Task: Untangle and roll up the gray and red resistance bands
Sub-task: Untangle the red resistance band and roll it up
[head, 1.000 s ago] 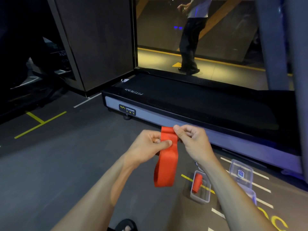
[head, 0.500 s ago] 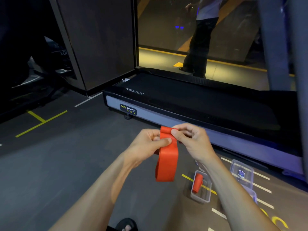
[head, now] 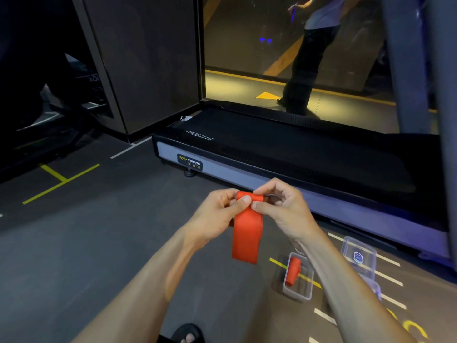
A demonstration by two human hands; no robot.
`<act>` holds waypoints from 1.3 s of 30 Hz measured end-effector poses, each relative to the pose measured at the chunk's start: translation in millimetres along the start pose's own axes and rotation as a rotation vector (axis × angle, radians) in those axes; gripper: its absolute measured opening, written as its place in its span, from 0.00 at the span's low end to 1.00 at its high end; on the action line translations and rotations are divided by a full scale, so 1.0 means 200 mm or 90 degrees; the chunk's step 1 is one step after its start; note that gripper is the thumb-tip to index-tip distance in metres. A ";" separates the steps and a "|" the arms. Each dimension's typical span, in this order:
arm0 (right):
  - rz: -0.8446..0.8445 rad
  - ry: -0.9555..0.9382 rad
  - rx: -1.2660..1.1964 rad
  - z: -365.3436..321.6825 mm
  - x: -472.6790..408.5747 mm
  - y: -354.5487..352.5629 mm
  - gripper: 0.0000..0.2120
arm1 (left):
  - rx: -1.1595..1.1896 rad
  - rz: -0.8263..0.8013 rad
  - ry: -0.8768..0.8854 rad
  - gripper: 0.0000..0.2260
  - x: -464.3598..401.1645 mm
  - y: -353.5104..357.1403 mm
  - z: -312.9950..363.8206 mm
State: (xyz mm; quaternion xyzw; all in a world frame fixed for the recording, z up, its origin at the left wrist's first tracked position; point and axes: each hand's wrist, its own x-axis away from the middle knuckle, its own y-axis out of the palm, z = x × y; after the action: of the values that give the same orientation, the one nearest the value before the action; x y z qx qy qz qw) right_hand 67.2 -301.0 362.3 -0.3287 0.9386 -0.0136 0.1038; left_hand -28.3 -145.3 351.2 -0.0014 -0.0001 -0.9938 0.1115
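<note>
band (head: pixel 247 233): plain orange-red | roll (head: pixel 293 271) in box (head: pixel 308 290): same red, box clear | floor (head: pixel 99 243): dark grey, yellow and white lines | treadmill (head: pixel 296 154): black belt, silver-grey side, yellow-white logo | sandal (head: pixel 188 332): black

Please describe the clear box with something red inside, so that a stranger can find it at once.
Start at the long black treadmill and look at the floor in front of it, lower right. Two clear plastic boxes sit there. The wanted open box is the nearer, left one, and only it holds a rolled red band.
</note>
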 end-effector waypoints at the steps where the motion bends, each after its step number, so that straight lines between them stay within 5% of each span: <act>1: -0.005 0.004 -0.006 0.00 0.00 0.00 0.11 | -0.014 -0.001 0.009 0.11 0.00 0.00 0.00; 8: -0.030 0.060 -0.018 0.00 0.00 -0.03 0.06 | -0.074 -0.013 0.050 0.07 0.01 -0.01 0.00; 14: 0.004 0.013 -0.011 -0.01 -0.01 -0.04 0.04 | 0.018 -0.091 -0.055 0.13 0.03 -0.01 -0.01; 39: 0.016 -0.064 0.143 0.02 0.00 0.02 0.08 | 0.022 0.049 -0.076 0.07 -0.01 0.03 -0.06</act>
State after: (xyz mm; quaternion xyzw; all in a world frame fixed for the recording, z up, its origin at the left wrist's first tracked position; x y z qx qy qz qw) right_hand 66.9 -297.6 357.5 -0.3035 0.9289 -0.1006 0.1869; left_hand -23.9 -151.3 339.7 -0.0590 -0.0242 -0.9867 0.1494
